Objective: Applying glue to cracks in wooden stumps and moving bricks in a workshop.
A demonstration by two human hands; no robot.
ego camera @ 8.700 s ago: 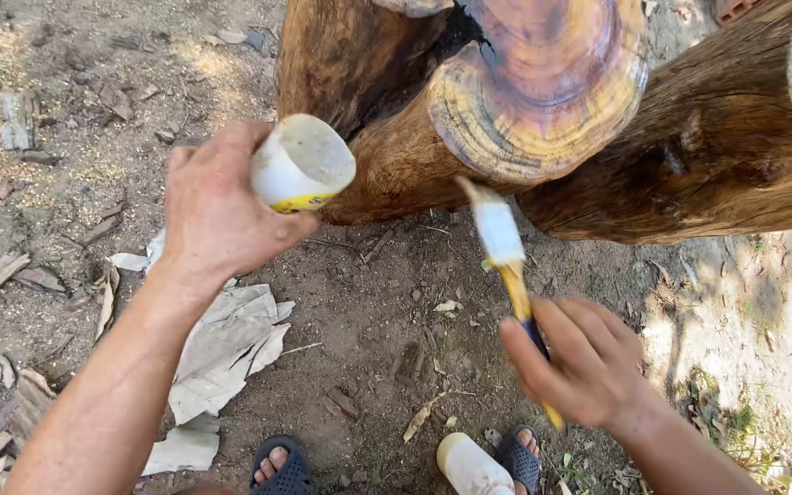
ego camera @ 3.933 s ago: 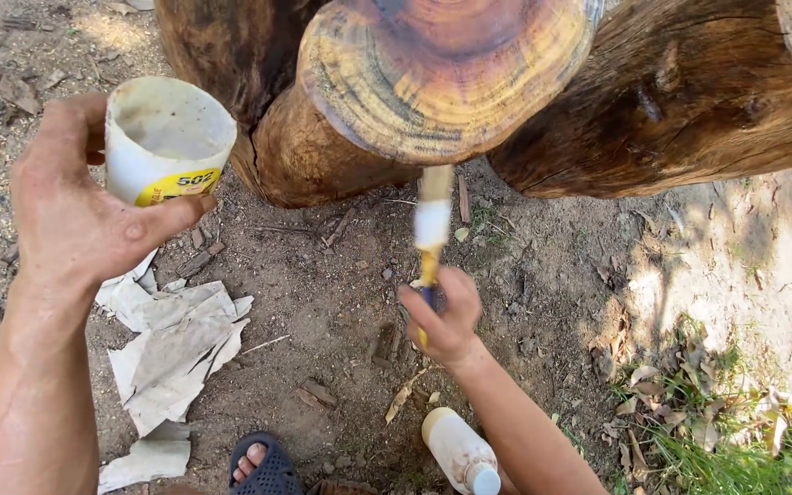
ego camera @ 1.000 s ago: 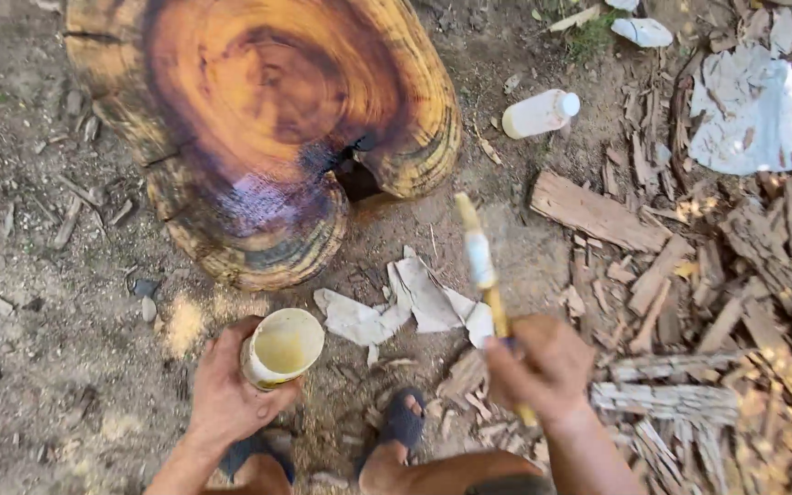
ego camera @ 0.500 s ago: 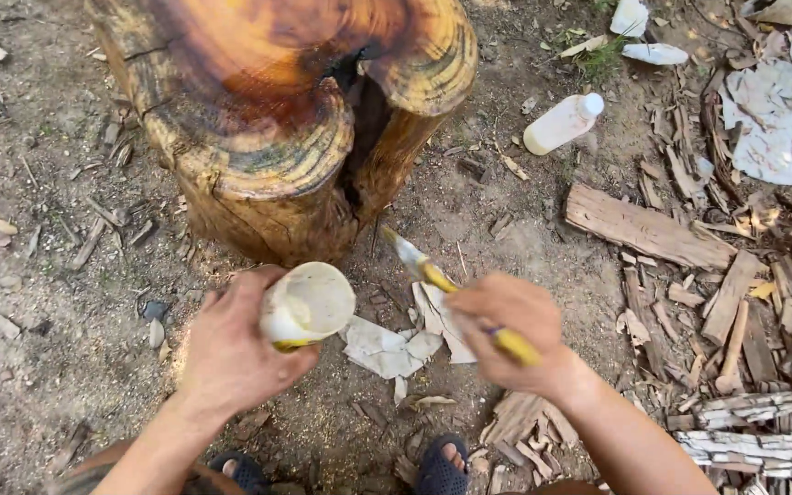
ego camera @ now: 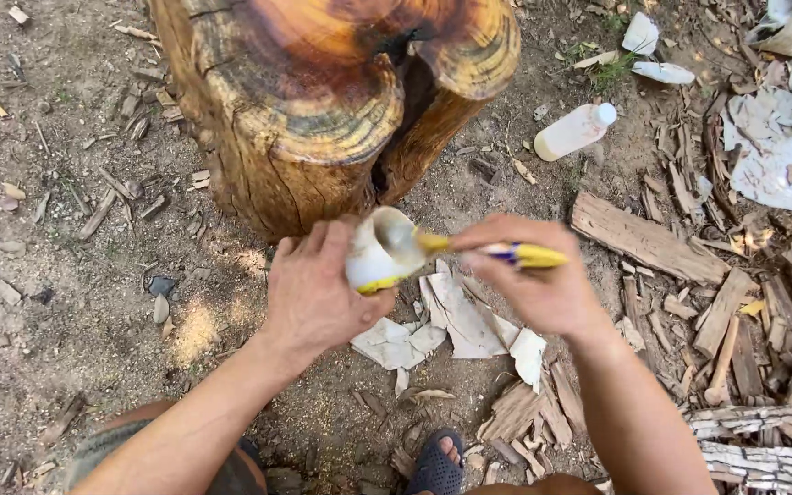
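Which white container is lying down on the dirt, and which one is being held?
The white bottle lies on its side on the ground, right of the stump. The small white cup is held tilted in the left hand.

The cup (ego camera: 379, 252) sits in the left hand (ego camera: 318, 293) just before the stump (ego camera: 323, 101), the brush (ego camera: 478, 249) enters it from the right hand (ego camera: 543, 289), crumpled paper (ego camera: 456, 321) lies beneath, and a bottle (ego camera: 575, 131) lies right of the stump.

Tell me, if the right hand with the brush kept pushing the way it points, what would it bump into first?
Probably the inside of the white cup. The right hand aims its yellow brush leftward, with the brush end already in the cup's mouth, held tilted by the left hand.
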